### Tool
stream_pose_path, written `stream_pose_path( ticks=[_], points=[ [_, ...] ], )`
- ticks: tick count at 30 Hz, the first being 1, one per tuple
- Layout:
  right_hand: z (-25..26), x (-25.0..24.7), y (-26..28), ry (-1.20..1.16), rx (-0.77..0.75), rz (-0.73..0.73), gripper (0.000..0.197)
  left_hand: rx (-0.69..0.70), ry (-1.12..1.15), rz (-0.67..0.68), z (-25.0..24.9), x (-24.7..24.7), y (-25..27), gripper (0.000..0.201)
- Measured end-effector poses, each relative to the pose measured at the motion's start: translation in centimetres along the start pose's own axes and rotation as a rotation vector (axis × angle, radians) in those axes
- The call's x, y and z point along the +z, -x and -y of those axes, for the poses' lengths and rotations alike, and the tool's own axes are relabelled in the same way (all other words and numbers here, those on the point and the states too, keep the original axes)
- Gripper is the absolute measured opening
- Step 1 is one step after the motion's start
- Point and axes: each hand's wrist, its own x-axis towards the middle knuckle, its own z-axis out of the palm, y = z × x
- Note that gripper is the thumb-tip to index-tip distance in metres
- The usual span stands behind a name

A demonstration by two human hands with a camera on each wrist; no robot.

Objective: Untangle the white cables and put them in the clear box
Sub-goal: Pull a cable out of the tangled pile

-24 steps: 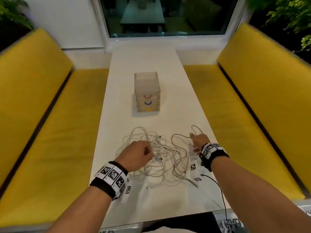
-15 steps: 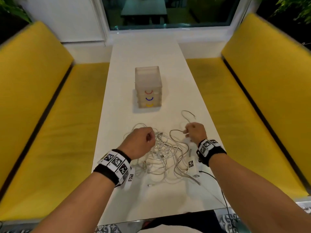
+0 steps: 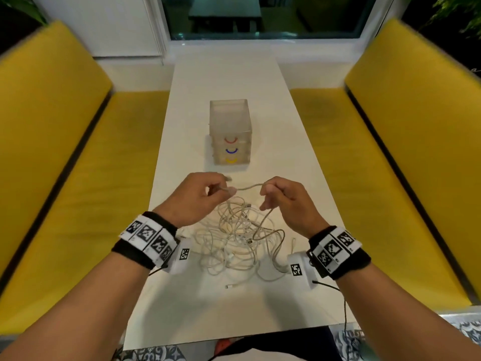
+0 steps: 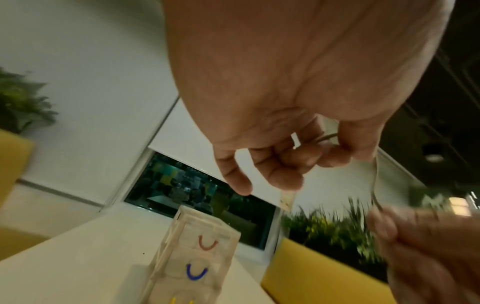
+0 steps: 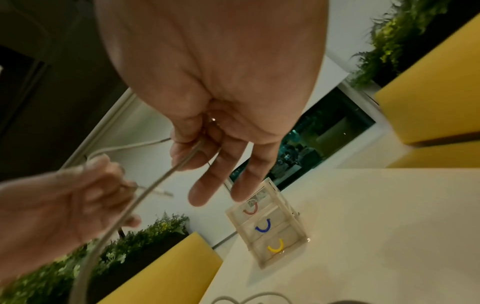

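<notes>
A tangle of white cables (image 3: 242, 243) lies on the white table (image 3: 229, 79) in front of me. Both hands are raised above it. My left hand (image 3: 208, 191) pinches one cable end near its plug (image 3: 230, 189). My right hand (image 3: 273, 194) pinches the same cable (image 3: 250, 186) a short way along, its other fingers loosely extended (image 5: 215, 185). The cable (image 5: 145, 197) runs down from the right hand into the tangle. The clear box (image 3: 230, 131) stands upright beyond my hands, with red, blue and yellow arc handles on its front (image 4: 197, 265) (image 5: 267, 228).
Yellow benches (image 3: 65, 165) (image 3: 390, 165) flank the narrow table on both sides. A window (image 3: 260, 16) is at the far end. A loose cable plug (image 3: 230, 286) lies nearer to me than the tangle. Plants (image 4: 20, 102) stand behind the benches.
Both hands have lifted off the tangle and come together, drawing one cable end up between them. The right hand earlier held a loop at the pile's right side.
</notes>
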Motion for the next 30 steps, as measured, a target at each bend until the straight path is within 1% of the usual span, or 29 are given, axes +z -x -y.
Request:
stream_pose_path(
  ticks=[1, 3, 6, 7, 9, 11, 12, 13, 16, 18, 21, 22, 24, 27, 30],
  points=[
    [0.0, -0.1, 0.1, -0.013, 0.008, 0.004, 0.021, 0.023, 0.041, -0.036, -0.2, -0.5, 0.2, 0.029],
    [0.2, 0.1, 0.3, -0.029, 0.015, 0.008, 0.022, 0.027, 0.011, -0.067, -0.5, -1.5, 0.4, 0.021],
    [0.3, 0.7, 0.4, -0.041, 0.006, 0.005, 0.023, -0.055, 0.046, -0.041, -0.8, -2.5, 0.1, 0.015],
    [0.4, 0.9, 0.4, -0.042, 0.001, 0.01, 0.023, -0.075, 0.097, -0.057, -0.9, -2.6, 0.0, 0.017],
    [0.7, 1.3, 0.4, -0.059, -0.015, 0.019, 0.023, -0.115, 0.28, -0.094, -1.1, -2.6, -0.4, 0.024],
    [1.1, 1.6, 0.5, -0.06, -0.033, 0.049, 0.022, -0.181, 0.5, -0.14, -1.0, -2.5, -0.8, 0.021],
    [1.2, 1.7, 0.5, -0.051, -0.037, 0.072, 0.022, -0.193, 0.596, -0.165, -1.0, -2.4, -0.9, 0.016],
    [1.3, 1.9, 0.6, -0.044, -0.038, 0.094, 0.022, -0.192, 0.674, -0.202, -1.1, -2.4, -1.1, 0.019],
    [1.0, 2.4, 0.9, -0.084, -0.026, 0.133, 0.021, -0.144, 0.854, -0.338, -2.2, -2.7, -1.5, 0.044],
    [0.6, 2.5, 1.0, -0.116, 0.005, 0.141, 0.023, -0.172, 0.953, -0.412, -3.0, -2.9, -1.8, 0.05],
    [0.0, 2.0, 1.1, -0.149, 0.042, 0.123, 0.026, -0.296, 1.055, -0.505, -3.5, -4.0, -2.3, 0.039],
    [-0.3, 1.7, 1.1, -0.131, 0.057, 0.113, 0.027, -0.311, 1.066, -0.519, -3.5, -4.6, -2.4, 0.034],
    [-1.2, 0.7, 1.1, -0.045, 0.082, 0.093, 0.026, -0.28, 1.077, -0.536, -3.8, -5.9, -2.3, 0.027],
    [-3.2, -0.8, 1.2, 0.094, 0.075, 0.083, 0.026, -0.193, 1.053, -0.623, -4.2, -7.8, -1.9, 0.03],
    [-5.9, -2.0, 1.4, 0.158, 0.138, 0.073, 0.026, -0.101, 1.009, -0.712, -4.3, -9.1, -1.3, 0.034]
  ],
)
